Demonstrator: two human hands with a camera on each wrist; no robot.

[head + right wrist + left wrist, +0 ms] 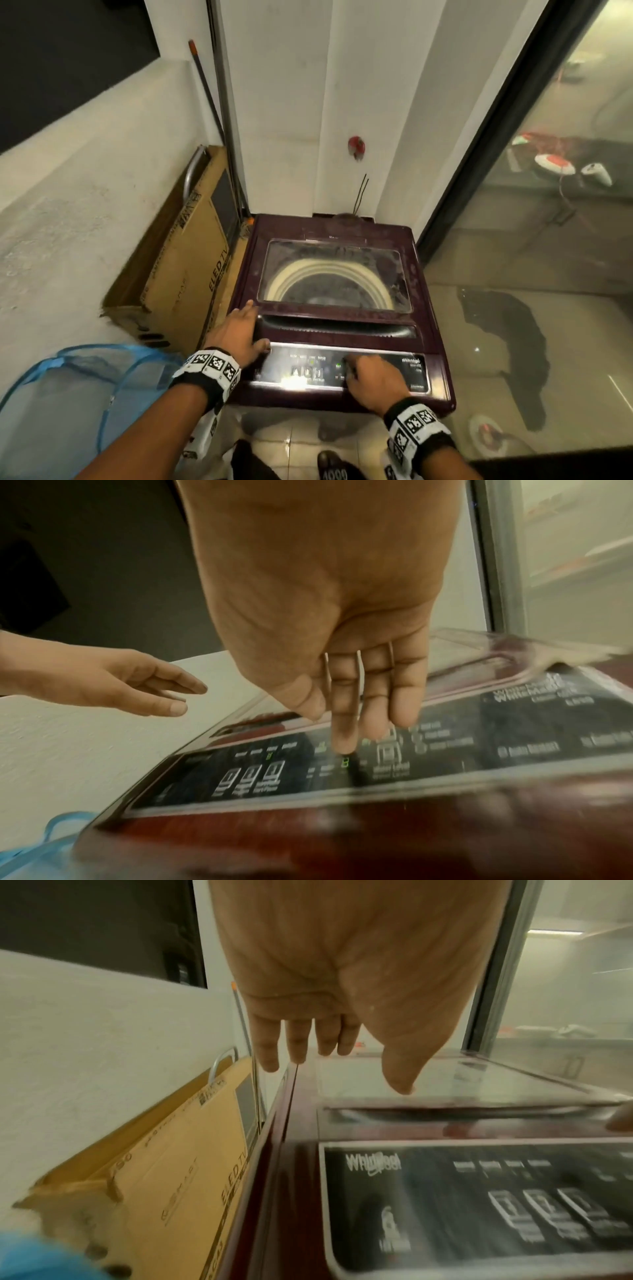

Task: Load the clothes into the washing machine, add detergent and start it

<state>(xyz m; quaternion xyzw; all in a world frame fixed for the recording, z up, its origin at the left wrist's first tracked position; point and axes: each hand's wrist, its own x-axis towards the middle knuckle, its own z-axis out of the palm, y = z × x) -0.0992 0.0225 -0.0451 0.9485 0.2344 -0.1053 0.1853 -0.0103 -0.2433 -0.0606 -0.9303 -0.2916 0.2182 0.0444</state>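
The maroon top-loading washing machine [430,308] stands in front of me with its glass lid [334,274] down. Through the lid I see the pale drum ring; what lies inside is too dark to tell. My left hand [236,329] hovers with straight fingers over the machine's front left corner, by the lid's edge [479,1085]. My right hand [370,377] points down at the black control panel [407,373], and a straight fingertip [342,746] touches it beside small green lights [344,762]. Neither hand holds anything.
A blue mesh laundry basket [68,394] stands at my lower left. A flat cardboard TV box [178,274] leans between the machine and the white wall. Long poles [219,102] stand in the corner. A glass door [531,240] runs along the right.
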